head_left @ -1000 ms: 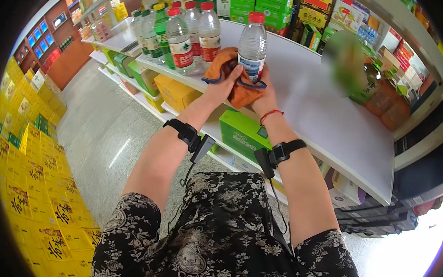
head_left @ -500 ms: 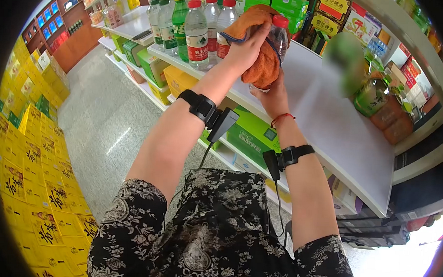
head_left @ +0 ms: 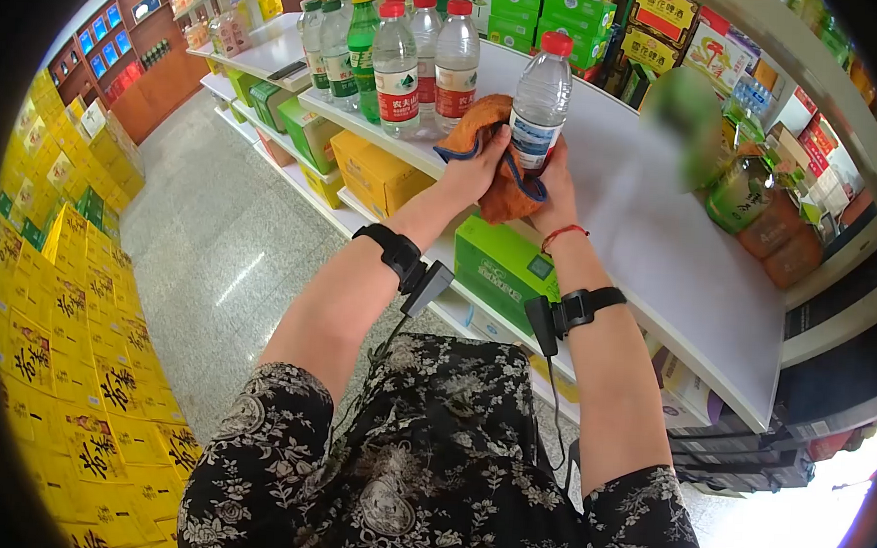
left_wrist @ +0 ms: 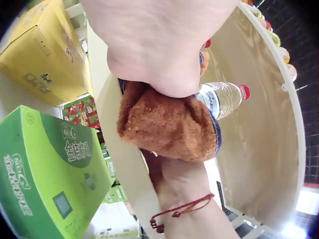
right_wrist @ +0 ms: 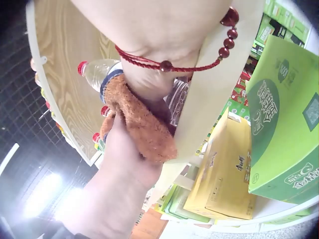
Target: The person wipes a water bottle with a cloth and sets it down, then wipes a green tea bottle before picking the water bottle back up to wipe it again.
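Observation:
A clear plastic water bottle [head_left: 542, 91] with a red cap and a blue-and-white label stands nearly upright between both hands, above the front of the white shelf [head_left: 649, 235]. My right hand [head_left: 559, 189] grips its lower part from the right. With my left hand [head_left: 476, 169] I hold an orange-brown cloth [head_left: 514, 197] with a dark blue edge, bunched against the bottle's left and lower side. In the left wrist view the cloth [left_wrist: 164, 124] hides the bottle's base, while the bottle's capped end [left_wrist: 229, 97] shows beyond it. The right wrist view shows the cloth [right_wrist: 139, 119] between both hands.
Several bottles [head_left: 399, 78] with red, green and yellow caps stand on the shelf to the left. Green boxes [head_left: 575, 28] are stacked behind. Packs of green-labelled bottles [head_left: 745, 196] sit at the right. A yellow box [head_left: 374, 171] and a green box [head_left: 503, 267] lie on the shelf below.
Half a second ago the left hand had the cloth up near the bottle's top; it has since come down to the lower part. The bottle's label shows again.

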A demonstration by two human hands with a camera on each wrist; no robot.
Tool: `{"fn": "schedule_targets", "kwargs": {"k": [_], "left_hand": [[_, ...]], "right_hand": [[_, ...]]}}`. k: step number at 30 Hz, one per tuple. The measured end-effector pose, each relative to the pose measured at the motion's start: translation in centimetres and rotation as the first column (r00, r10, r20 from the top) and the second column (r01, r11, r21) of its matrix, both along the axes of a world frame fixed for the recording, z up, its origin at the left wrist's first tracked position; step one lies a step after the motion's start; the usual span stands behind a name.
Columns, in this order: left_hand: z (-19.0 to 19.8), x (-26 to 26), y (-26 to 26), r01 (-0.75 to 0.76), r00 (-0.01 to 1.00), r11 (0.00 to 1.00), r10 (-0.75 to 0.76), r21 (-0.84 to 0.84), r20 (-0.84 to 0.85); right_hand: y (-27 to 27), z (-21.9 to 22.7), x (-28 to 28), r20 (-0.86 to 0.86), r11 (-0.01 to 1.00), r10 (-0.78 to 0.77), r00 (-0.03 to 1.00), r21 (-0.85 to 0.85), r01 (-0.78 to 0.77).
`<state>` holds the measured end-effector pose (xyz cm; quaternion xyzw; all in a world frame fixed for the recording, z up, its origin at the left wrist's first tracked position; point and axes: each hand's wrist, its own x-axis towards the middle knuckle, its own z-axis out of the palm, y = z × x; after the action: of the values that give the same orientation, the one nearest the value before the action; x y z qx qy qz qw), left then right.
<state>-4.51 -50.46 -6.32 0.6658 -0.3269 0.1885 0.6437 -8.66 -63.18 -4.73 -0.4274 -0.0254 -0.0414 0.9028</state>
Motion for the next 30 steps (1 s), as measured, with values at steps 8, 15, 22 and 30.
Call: {"fn": "schedule_targets", "kwargs": {"k": [8,15,22,30], "left_hand": [[3.7,0.4,-1.1,-0.194,0.976,0.981,0.195,-0.013,0.099],[8.0,2.5,-1.8,-0.148,0.902,0.987,0.16,-0.062,0.401],[8.0,0.8,-1.5,-0.115,0.957,0.993,0.12,-0.036,0.263],[0.6,0.0,0.4,-0.023,0.987,0.988,0.047,0.154,-0.156]], "right_hand": [[-1.0,-3.2,0.9,0.502,0.539,-0.17,0.848,-0.673,0.506],[-0.8,-2.3,0.0,0.519,0.35,-0.175,0.836,-0.761,0.546],[-0.8,-2.3,0.1,0.507,0.344,-0.169,0.845,-0.773,0.532],[-0.2,-0.3,0.5,0.02,0.985,0.091,0.996,0.147,-0.093]]}}
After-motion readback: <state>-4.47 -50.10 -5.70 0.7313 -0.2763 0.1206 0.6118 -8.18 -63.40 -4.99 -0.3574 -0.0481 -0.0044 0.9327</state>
